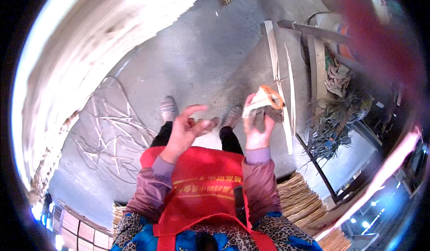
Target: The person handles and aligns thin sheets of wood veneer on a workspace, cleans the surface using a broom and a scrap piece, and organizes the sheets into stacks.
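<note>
At my far left, a big pale bundle with a ragged edge fills the upper corner, blurred. Below it, thin strips lie crisscrossed on the grey floor. My left hand is up in front of me, fingers curled with a gap between them and the thumb; a dark blur sits by the fingertips, and I cannot tell what it is. Under it, my red apron hangs over my lap, with a striped shoe beyond.

My right hand is closed around what looks like a pale and grey glove, raised just right of my middle. Its orange-rimmed opening tips up and to the right; I cannot tell whether anything is inside.

Right of that, long pale slats lie on the floor, and a stack of straw-coloured strips rests near my right elbow. Farther over come a heap of grey-green strips and crumpled pale cloth beside a wooden board. I cannot tell whether a container holds them.
</note>
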`<state>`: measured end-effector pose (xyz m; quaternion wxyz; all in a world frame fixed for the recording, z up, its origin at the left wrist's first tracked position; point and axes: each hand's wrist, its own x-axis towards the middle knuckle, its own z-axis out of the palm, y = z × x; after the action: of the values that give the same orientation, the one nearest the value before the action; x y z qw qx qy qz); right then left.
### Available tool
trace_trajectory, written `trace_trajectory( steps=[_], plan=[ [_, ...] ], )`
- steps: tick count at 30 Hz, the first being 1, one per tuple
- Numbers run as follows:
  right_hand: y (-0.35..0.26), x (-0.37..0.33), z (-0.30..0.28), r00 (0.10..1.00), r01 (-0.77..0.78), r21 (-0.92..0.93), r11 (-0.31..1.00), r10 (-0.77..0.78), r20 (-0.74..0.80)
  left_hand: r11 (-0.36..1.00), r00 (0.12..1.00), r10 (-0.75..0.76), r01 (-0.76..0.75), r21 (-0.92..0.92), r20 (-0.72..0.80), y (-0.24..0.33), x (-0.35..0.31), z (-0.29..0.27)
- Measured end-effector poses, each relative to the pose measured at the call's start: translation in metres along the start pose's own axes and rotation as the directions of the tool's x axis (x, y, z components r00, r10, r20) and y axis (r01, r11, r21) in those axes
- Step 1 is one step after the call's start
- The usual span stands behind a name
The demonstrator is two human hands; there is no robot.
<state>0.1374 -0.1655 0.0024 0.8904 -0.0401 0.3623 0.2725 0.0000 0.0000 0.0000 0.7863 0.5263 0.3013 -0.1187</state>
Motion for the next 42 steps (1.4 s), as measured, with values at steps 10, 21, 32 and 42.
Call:
trace_trajectory(
  steps=[10,21,32,42],
  plan=[
    [0.122,-0.209,0.128,0.980,0.120,-0.462,0.879,-0.180,-0.088,0.967,0.963,0.241,-0.228,-0.110,0.119,0.203,-0.135,0.030],
    [0.115,-0.381,0.218,0.893,0.435,-0.900,0.036,-0.141,0.427,0.647,0.716,0.407,-0.664,0.375,0.567,0.309,-0.260,0.084],
    [0.043,-0.532,0.135,0.793,0.573,-0.770,0.281,-0.425,0.435,0.559,0.782,0.486,-0.622,0.549,0.391,0.235,-0.370,0.239],
    [-0.004,-0.629,0.031,0.658,0.715,-0.639,0.285,-0.582,0.478,0.881,0.801,0.070,-0.329,0.339,0.595,0.118,-0.447,0.335]
  ],
)
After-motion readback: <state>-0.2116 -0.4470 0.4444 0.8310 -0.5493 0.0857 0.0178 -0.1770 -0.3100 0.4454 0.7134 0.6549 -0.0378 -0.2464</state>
